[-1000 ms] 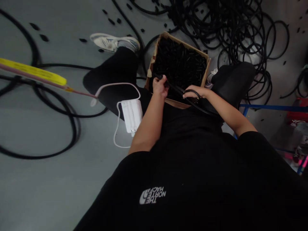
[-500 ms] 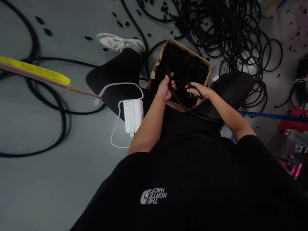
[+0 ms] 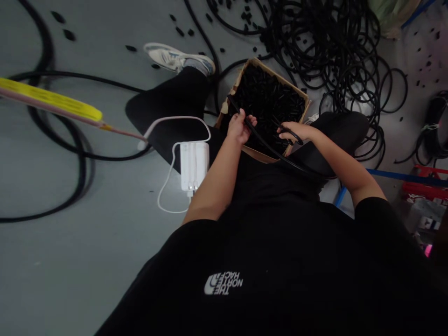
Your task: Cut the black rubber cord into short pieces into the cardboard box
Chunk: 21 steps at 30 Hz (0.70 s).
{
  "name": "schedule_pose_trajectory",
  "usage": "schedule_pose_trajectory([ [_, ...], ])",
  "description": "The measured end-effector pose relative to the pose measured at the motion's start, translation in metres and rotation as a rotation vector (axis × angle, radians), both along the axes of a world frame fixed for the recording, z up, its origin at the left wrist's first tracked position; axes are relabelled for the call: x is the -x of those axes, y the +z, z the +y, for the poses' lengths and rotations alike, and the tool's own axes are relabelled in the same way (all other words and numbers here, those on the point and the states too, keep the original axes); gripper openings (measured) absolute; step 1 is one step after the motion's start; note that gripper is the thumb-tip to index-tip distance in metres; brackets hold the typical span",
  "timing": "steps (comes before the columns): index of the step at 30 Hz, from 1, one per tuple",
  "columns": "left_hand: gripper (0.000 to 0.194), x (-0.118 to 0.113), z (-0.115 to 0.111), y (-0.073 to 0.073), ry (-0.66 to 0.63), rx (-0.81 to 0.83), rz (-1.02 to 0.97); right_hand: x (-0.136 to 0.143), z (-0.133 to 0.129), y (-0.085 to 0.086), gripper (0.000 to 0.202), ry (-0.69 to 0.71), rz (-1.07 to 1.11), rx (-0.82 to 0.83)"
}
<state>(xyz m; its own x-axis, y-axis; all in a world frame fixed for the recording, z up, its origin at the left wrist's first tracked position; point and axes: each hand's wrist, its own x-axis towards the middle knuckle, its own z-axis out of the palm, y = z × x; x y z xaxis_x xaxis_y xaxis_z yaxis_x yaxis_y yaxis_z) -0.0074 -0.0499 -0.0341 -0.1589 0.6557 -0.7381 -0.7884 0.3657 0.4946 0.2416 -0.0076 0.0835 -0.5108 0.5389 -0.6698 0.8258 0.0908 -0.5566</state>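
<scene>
A cardboard box (image 3: 304, 112) full of short black pieces stands between my legs. Over its near left part, my left hand (image 3: 241, 127) is closed on a black hose (image 3: 268, 148), whose end points up and left over the box. From there the hose runs right across my lap. My right hand (image 3: 292, 132) is at the box's right side, its fingers closed round the looped black handles of a tool (image 3: 297, 138), which looks like scissors or cutters. The tool's blades are hard to make out against the dark pieces.
Tangled black hose (image 3: 336, 51) lies beyond the box at the right. A white power bank (image 3: 194, 165) with a cable rests by my left thigh. Black pieces are scattered on the floor (image 3: 115, 252). A yellow-labelled strap (image 3: 49, 99) crosses the left side.
The hose in my left hand now slants up and left, its end showing over the box. My right hand with the tool has moved slightly right, away from my left hand. The view has shifted a little.
</scene>
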Motion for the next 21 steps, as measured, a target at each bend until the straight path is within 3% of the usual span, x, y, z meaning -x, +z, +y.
schedule_pose_trajectory([
  [5,0.039,0.002,0.003,0.004,0.109,0.102,-0.061,0.003,-0.005,0.004,0.02,-0.093,0.055,0.093],
  [8,0.031,0.005,0.005,0.001,0.111,0.044,-0.091,0.004,-0.008,0.011,0.015,-0.212,0.117,0.169],
  [10,0.031,0.007,0.004,-0.004,0.053,-0.032,-0.009,0.005,-0.008,0.013,0.01,-0.257,0.13,0.167],
  [12,0.044,0.008,0.002,-0.008,-0.021,-0.09,0.118,0.005,-0.007,0.012,0.008,-0.285,0.123,0.146],
  [16,0.058,0.001,-0.004,-0.009,-0.233,-0.154,0.263,0.012,-0.006,-0.005,0.011,-0.321,0.05,0.07],
  [21,0.043,-0.02,-0.017,-0.004,-0.533,-0.204,0.277,0.026,-0.01,-0.032,0.008,-0.208,-0.043,-0.066],
])
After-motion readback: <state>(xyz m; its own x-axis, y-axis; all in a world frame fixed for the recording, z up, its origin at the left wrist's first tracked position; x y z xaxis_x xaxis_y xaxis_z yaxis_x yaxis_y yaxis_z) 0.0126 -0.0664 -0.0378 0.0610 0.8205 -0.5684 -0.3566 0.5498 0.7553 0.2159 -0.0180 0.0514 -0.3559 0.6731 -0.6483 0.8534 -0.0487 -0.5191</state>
